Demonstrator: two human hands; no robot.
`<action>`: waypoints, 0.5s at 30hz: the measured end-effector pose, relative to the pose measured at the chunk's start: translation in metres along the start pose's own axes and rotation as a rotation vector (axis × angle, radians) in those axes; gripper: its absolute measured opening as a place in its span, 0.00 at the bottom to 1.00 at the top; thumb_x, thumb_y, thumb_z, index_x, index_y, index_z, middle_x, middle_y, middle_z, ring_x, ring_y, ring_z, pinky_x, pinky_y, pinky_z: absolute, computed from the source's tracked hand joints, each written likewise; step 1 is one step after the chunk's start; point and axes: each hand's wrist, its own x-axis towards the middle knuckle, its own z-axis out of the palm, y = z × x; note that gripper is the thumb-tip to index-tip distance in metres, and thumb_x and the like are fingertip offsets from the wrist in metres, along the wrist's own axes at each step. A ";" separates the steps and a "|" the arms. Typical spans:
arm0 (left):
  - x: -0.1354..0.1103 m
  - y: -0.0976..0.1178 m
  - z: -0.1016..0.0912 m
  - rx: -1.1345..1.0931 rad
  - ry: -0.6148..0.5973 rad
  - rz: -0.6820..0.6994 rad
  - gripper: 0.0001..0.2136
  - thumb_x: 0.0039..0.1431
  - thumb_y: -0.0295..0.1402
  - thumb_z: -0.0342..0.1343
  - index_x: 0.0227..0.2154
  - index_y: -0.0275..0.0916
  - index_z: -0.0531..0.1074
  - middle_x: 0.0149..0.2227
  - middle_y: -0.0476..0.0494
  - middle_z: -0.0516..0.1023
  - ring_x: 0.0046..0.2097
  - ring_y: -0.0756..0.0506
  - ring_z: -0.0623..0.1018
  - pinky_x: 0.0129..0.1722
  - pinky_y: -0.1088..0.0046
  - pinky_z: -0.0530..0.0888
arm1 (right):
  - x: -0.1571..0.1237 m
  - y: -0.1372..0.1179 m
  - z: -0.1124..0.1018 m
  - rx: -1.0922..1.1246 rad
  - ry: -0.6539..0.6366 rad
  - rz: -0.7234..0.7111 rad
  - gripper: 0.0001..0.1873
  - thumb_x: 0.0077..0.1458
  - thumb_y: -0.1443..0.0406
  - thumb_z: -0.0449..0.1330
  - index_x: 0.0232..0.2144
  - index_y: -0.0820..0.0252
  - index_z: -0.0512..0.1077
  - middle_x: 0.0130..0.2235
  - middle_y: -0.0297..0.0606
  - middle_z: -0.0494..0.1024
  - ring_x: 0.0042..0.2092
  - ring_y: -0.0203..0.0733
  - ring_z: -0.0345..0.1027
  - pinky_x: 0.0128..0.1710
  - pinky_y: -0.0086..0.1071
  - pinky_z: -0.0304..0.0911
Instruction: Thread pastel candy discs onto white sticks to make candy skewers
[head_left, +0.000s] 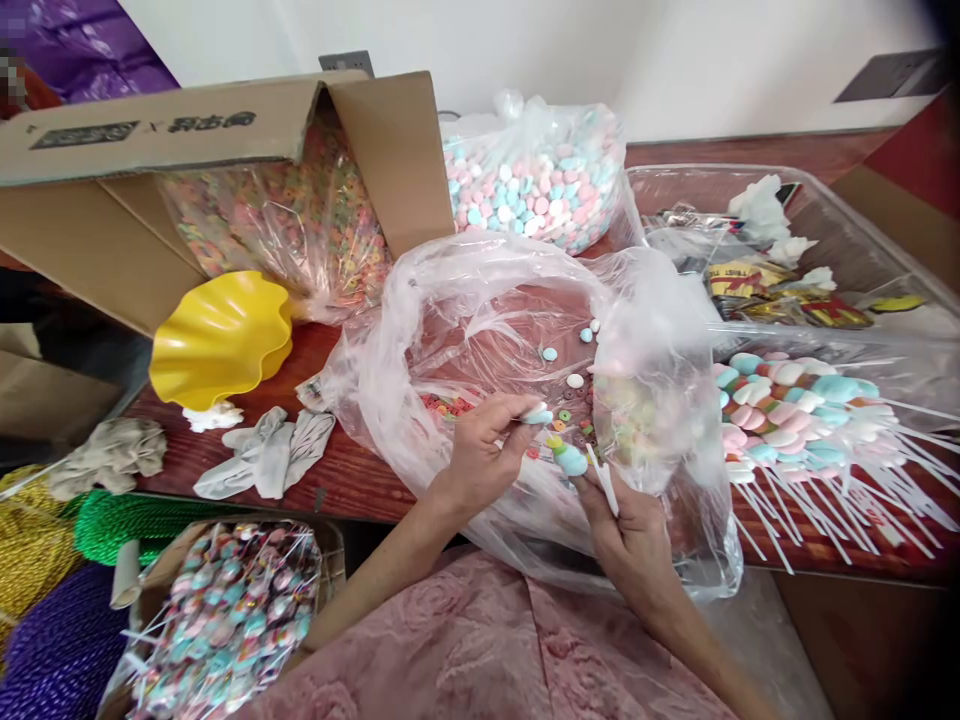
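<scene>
Between the thumb and fingers of my left hand (484, 450) is a small white and pale blue candy (537, 413). My right hand (634, 530) grips a candy skewer on a white stick (604, 484); pale blue and yellow-green candies (570, 459) are threaded at its upper end. The two hands are close together but apart, over an opened clear plastic bag (495, 262). Inside that bag lie red ring candies (450, 405), a few loose blue and white candies (550, 354) and some small coloured rings (564, 416).
Finished-looking candy skewers (802, 410) lie piled at right, below a clear tray (840, 200) of wrappers. Behind stands a bag of pastel candies (536, 190). At left are a cardboard box (390, 150), a yellow wavy bowl (217, 345), gloves (270, 450) and a box of wrapped skewers (232, 610).
</scene>
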 end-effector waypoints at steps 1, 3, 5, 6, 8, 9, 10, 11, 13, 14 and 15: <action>0.003 0.000 0.000 -0.061 -0.034 -0.052 0.13 0.56 0.33 0.64 0.45 0.40 0.79 0.41 0.42 0.82 0.41 0.47 0.80 0.43 0.70 0.78 | 0.001 0.003 -0.006 -0.033 0.005 0.001 0.12 0.58 0.69 0.52 0.38 0.59 0.76 0.28 0.32 0.75 0.28 0.38 0.67 0.30 0.29 0.61; 0.008 -0.002 0.002 -0.147 -0.090 -0.130 0.14 0.53 0.34 0.66 0.44 0.39 0.80 0.40 0.42 0.81 0.40 0.48 0.79 0.41 0.72 0.78 | 0.000 0.009 -0.013 -0.090 0.021 -0.007 0.12 0.57 0.69 0.53 0.38 0.58 0.76 0.26 0.32 0.75 0.27 0.38 0.67 0.29 0.29 0.61; 0.007 -0.007 0.007 -0.191 -0.116 -0.190 0.11 0.54 0.35 0.66 0.40 0.38 0.81 0.39 0.43 0.82 0.40 0.48 0.79 0.42 0.72 0.77 | -0.003 0.011 -0.015 -0.105 0.023 -0.004 0.13 0.57 0.69 0.53 0.38 0.59 0.76 0.26 0.33 0.75 0.27 0.38 0.67 0.29 0.29 0.61; 0.005 -0.010 0.011 -0.213 -0.107 -0.216 0.10 0.55 0.35 0.65 0.40 0.39 0.82 0.39 0.43 0.83 0.40 0.48 0.80 0.42 0.72 0.78 | -0.004 0.012 -0.013 -0.094 0.026 -0.003 0.12 0.57 0.69 0.53 0.38 0.59 0.76 0.27 0.33 0.76 0.27 0.38 0.67 0.30 0.29 0.62; -0.004 -0.015 0.021 -0.244 -0.069 -0.246 0.11 0.58 0.35 0.63 0.42 0.39 0.81 0.41 0.43 0.83 0.40 0.48 0.81 0.42 0.71 0.78 | -0.007 0.011 -0.009 -0.055 0.046 0.000 0.12 0.57 0.69 0.52 0.38 0.59 0.76 0.28 0.34 0.76 0.28 0.39 0.68 0.30 0.29 0.63; -0.010 -0.016 0.027 -0.236 -0.049 -0.232 0.11 0.58 0.35 0.62 0.43 0.39 0.81 0.42 0.42 0.84 0.40 0.47 0.81 0.43 0.70 0.79 | -0.008 0.011 -0.006 -0.034 0.058 0.006 0.11 0.57 0.69 0.52 0.37 0.59 0.75 0.27 0.34 0.76 0.28 0.39 0.67 0.31 0.29 0.63; -0.016 -0.016 0.032 -0.213 -0.036 -0.196 0.11 0.59 0.35 0.62 0.43 0.39 0.81 0.43 0.42 0.84 0.41 0.47 0.82 0.45 0.69 0.79 | -0.008 0.010 -0.004 -0.017 0.072 0.012 0.11 0.58 0.69 0.53 0.36 0.59 0.75 0.27 0.34 0.75 0.29 0.39 0.67 0.31 0.29 0.63; -0.022 -0.016 0.037 -0.184 -0.036 -0.148 0.11 0.60 0.34 0.61 0.43 0.39 0.81 0.44 0.41 0.83 0.43 0.46 0.82 0.47 0.69 0.78 | -0.008 0.010 -0.002 -0.005 0.085 0.019 0.10 0.58 0.69 0.53 0.36 0.59 0.75 0.26 0.33 0.74 0.29 0.39 0.67 0.31 0.29 0.63; -0.030 -0.013 0.044 -0.127 -0.080 -0.055 0.10 0.61 0.33 0.59 0.43 0.39 0.81 0.44 0.41 0.83 0.44 0.46 0.82 0.49 0.68 0.78 | -0.008 0.012 0.000 0.013 0.092 0.034 0.10 0.59 0.68 0.53 0.35 0.59 0.75 0.26 0.33 0.74 0.30 0.39 0.67 0.31 0.30 0.63; -0.030 -0.010 0.046 -0.108 -0.122 -0.031 0.10 0.62 0.33 0.58 0.44 0.39 0.80 0.43 0.41 0.83 0.44 0.46 0.82 0.49 0.68 0.78 | -0.007 0.014 0.000 0.020 0.095 0.044 0.10 0.59 0.67 0.53 0.35 0.59 0.75 0.26 0.33 0.73 0.29 0.39 0.67 0.31 0.30 0.62; -0.028 -0.009 0.045 -0.098 -0.170 -0.035 0.11 0.63 0.34 0.56 0.45 0.38 0.80 0.43 0.41 0.83 0.44 0.46 0.81 0.48 0.69 0.78 | -0.007 0.017 -0.001 0.029 0.106 0.061 0.10 0.60 0.66 0.53 0.34 0.59 0.75 0.25 0.33 0.72 0.28 0.38 0.65 0.30 0.30 0.62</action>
